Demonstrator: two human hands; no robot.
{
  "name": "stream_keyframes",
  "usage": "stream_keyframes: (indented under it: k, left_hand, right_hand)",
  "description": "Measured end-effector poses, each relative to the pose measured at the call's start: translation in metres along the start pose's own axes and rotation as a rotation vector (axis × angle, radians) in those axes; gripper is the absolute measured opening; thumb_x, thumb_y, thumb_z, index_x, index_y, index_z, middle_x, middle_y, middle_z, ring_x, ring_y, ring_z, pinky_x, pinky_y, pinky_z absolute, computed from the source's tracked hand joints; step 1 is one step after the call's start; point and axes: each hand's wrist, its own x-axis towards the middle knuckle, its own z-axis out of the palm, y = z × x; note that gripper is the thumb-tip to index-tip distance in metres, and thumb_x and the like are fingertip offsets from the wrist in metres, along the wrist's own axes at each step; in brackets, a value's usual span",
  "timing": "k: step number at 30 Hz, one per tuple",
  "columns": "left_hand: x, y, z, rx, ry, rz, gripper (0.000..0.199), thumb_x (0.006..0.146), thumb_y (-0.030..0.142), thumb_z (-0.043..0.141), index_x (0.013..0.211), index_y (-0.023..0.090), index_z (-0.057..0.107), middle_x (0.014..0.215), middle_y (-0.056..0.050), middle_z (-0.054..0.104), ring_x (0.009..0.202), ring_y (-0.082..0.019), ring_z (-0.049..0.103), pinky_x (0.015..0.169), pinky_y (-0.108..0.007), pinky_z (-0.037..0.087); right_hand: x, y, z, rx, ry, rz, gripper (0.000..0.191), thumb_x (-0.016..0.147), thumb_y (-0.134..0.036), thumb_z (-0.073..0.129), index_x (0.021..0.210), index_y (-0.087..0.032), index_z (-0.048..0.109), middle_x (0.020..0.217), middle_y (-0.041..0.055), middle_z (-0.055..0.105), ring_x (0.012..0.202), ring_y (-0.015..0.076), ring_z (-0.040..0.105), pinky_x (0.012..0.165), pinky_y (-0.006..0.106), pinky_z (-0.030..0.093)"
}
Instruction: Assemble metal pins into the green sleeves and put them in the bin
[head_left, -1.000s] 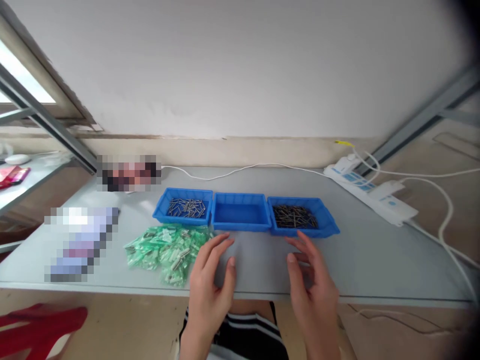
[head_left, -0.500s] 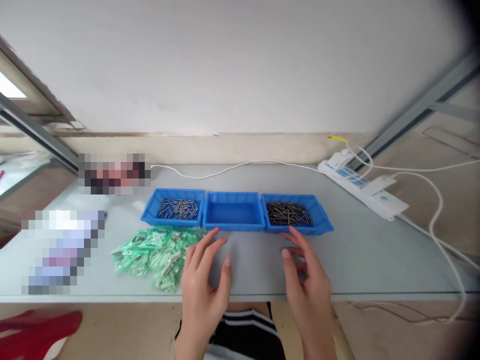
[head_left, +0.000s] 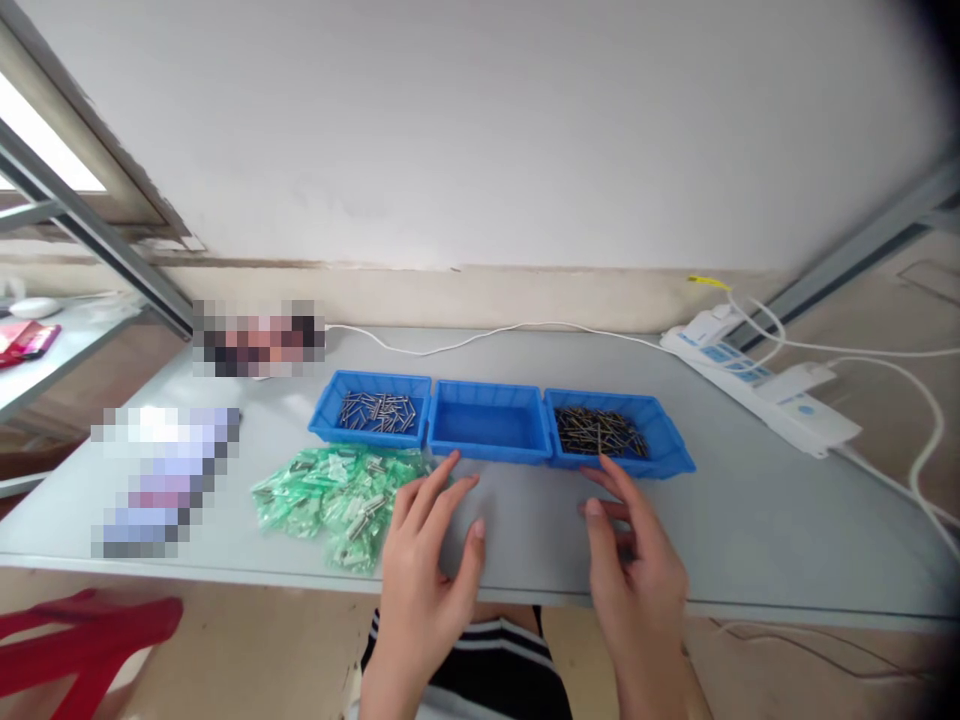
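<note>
My left hand (head_left: 431, 550) is open with its fingers apart, beside the heap of green plastic packets (head_left: 345, 500) that seem to hold small metal parts. Holding nothing, my right hand (head_left: 634, 560) is open too, its fingertips just in front of the right blue tray (head_left: 671, 450). That tray contains many dark, brassy screws or nails (head_left: 600, 432). In the left blue tray (head_left: 326, 420) lie silvery screw-like pieces (head_left: 379, 412). Between them, the middle blue tray (head_left: 487, 420) shows a bare floor. All three trays stand in a row.
A white power strip (head_left: 772, 395) with plugs and cables lies at the right of the grey table (head_left: 525, 530). A thin white cable (head_left: 480, 338) runs along the back. Two blurred-out items (head_left: 169, 480) sit at the left. A red stool (head_left: 90, 640) stands below.
The whole view has shifted, so trays, packets and hands appear a little farther right. Both hands keep nearly the same pose over the table.
</note>
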Motion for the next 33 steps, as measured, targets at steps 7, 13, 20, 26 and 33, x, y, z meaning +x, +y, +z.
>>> stream_keyframes:
  k: [7,13,20,26,33]
  left_hand:
    - [-0.002,-0.003,0.0,0.006,-0.033,0.037,0.037,0.105,0.022,0.058,0.142,0.028,0.063,0.159,-0.007,0.06,0.136,-0.031,0.057,0.109,-0.05,0.052]
    - [0.001,0.0,0.003,0.043,-0.069,0.077,0.044,0.105,0.021,0.059,0.148,0.029,0.058,0.158,-0.006,0.061,0.136,-0.03,0.056,0.112,-0.05,0.05]
    - [0.005,0.002,0.007,0.075,-0.063,0.071,0.042,0.103,0.023,0.061,0.145,0.027,0.062,0.156,-0.007,0.063,0.133,-0.031,0.058,0.109,-0.049,0.052]
    - [0.002,0.004,0.006,-0.02,0.066,0.072,0.031,0.101,0.016,0.061,0.13,0.025,0.069,0.141,-0.009,0.071,0.125,-0.028,0.064,0.105,-0.044,0.053]
    - [-0.005,0.003,0.005,-0.26,0.356,0.054,0.024,0.101,0.006,0.055,0.105,0.022,0.072,0.095,-0.004,0.076,0.091,-0.02,0.071,0.081,-0.032,0.053]
  right_hand:
    - [-0.001,0.006,0.001,0.053,0.018,-0.031,0.047,0.104,-0.052,0.059,0.141,-0.025,0.068,0.128,0.0109,0.075,0.091,0.0229,0.071,0.073,0.034,0.054]
    - [-0.004,0.0,-0.002,0.018,-0.03,-0.03,0.041,0.106,-0.051,0.055,0.135,-0.027,0.07,0.124,0.0075,0.076,0.091,0.0212,0.071,0.074,0.032,0.054]
    - [-0.008,-0.002,-0.003,-0.029,-0.033,-0.041,0.037,0.107,-0.051,0.055,0.132,-0.03,0.071,0.122,0.0028,0.077,0.095,0.0195,0.071,0.079,0.03,0.054]
    - [-0.007,-0.003,0.002,-0.066,0.011,-0.033,0.039,0.104,-0.052,0.056,0.128,-0.027,0.075,0.113,0.0039,0.08,0.088,0.0199,0.072,0.077,0.03,0.053]
    - [-0.005,-0.005,0.004,-0.08,0.091,0.013,0.042,0.099,-0.056,0.06,0.115,-0.022,0.08,0.094,0.0059,0.081,0.073,0.0201,0.07,0.07,0.031,0.052]
